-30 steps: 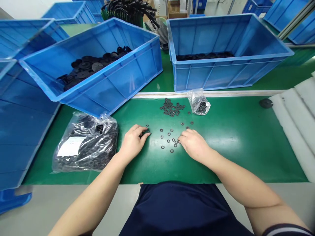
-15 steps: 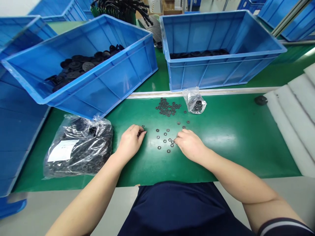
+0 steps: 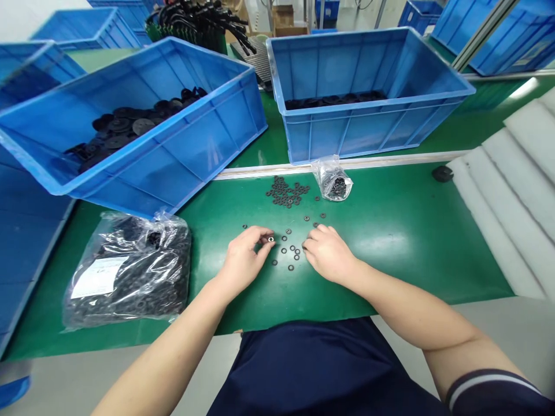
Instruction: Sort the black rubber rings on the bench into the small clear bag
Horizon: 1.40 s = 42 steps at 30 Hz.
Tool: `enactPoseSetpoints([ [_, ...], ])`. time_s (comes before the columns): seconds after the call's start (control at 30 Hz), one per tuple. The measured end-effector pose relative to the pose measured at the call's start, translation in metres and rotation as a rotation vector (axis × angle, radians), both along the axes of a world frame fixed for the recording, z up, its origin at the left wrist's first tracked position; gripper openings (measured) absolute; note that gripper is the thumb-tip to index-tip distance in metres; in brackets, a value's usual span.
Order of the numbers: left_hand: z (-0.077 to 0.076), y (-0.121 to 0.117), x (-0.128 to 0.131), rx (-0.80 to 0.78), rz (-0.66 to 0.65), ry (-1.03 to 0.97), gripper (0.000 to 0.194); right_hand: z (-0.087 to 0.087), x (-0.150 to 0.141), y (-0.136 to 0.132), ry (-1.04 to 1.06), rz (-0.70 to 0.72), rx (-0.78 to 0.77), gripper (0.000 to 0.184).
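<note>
Small dark ring washers (image 3: 288,248) lie scattered on the green mat (image 3: 390,271), with a denser heap of them (image 3: 286,192) further forward. My left hand (image 3: 245,258) has its thumb and forefinger pinched on one small washer (image 3: 271,238), whose ring shows at the fingertips. My right hand (image 3: 328,253) rests on the mat with curled fingers, its fingertips beside the scattered washers. Nothing shows held in it. A small clear bag of washers (image 3: 333,180) stands beyond the heap, and a large clear bag of black parts (image 3: 125,271) lies to the left of my left hand.
Two blue plastic bins (image 3: 130,144) (image 3: 368,130) holding black discs stand behind the mat, and more blue bins surround the bench. White foam rolls (image 3: 498,219) lie along the right side, with a black disc (image 3: 442,173) beside them.
My left hand has moved right, towards the scattered washers, and now has a washer at its fingertips. The whole scene has shifted left in view as my head turned.
</note>
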<state>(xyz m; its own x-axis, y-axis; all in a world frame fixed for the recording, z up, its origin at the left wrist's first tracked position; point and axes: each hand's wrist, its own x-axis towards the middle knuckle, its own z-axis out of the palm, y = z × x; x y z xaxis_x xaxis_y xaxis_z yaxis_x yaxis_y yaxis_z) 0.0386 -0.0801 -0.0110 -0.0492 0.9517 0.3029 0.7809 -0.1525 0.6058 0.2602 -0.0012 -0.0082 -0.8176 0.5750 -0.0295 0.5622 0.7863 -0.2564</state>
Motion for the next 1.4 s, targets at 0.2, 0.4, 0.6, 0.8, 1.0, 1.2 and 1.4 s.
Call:
enactPoseSetpoints([
  [0.2, -0.015, 0.016, 0.011, 0.041, -0.125, -0.015, 0.012, -0.005, 0.031, 0.046, 0.276, -0.281, -0.008, 0.020],
  [0.4, -0.022, 0.025, 0.010, 0.013, -0.152, 0.054, 0.008, -0.022, 0.037, 0.104, 0.307, -0.562, 0.090, 0.035],
  [0.6, -0.022, 0.026, 0.008, -0.048, -0.114, 0.095, 0.007, -0.023, 0.026, 0.116, 0.152, -0.635, 0.079, 0.031],
  [0.8, -0.021, 0.028, 0.007, -0.084, -0.106, 0.098, 0.008, -0.025, 0.027, 0.118, 0.170, -0.658, 0.061, 0.023],
  [1.0, -0.017, 0.027, 0.008, -0.102, -0.091, 0.162, 0.011, -0.017, 0.036, 0.110, 0.262, -0.616, 0.049, 0.022],
  [1.2, -0.008, -0.002, 0.008, -0.019, -0.141, 0.392, 0.049, -0.005, 0.047, 0.066, 0.144, -0.318, -0.018, 0.023],
  [1.4, -0.012, -0.015, 0.010, -0.087, -0.218, 0.473, 0.073, 0.000, 0.035, 0.055, -0.051, -0.267, -0.042, 0.023],
])
